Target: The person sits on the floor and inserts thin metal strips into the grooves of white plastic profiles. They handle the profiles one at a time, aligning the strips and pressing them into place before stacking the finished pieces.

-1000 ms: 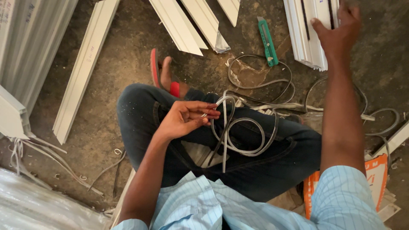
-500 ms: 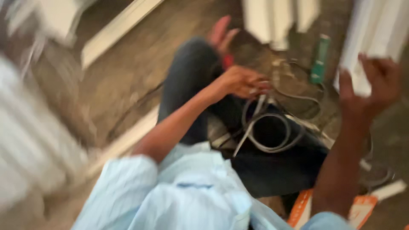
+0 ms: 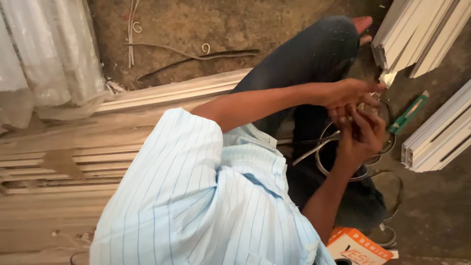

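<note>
An orange and white box (image 3: pixel 360 248), seemingly cardboard, lies partly cropped at the bottom edge, right of centre.

My left hand (image 3: pixel 343 95) and right hand (image 3: pixel 363 135) meet over my lap. Fingers curled together. Both forearms are bare.

The left hand (image 3: pixel 343 95) and right hand (image 3: pixel 362 133) are meeting over a coil of grey cable (image 3: pixel 338 157) above the lap. A green tool (image 3: pixel 408 113) is lying on the dirt floor (image 3: pixel 221 24) beside white channel strips (image 3: pixel 422 34).
</note>
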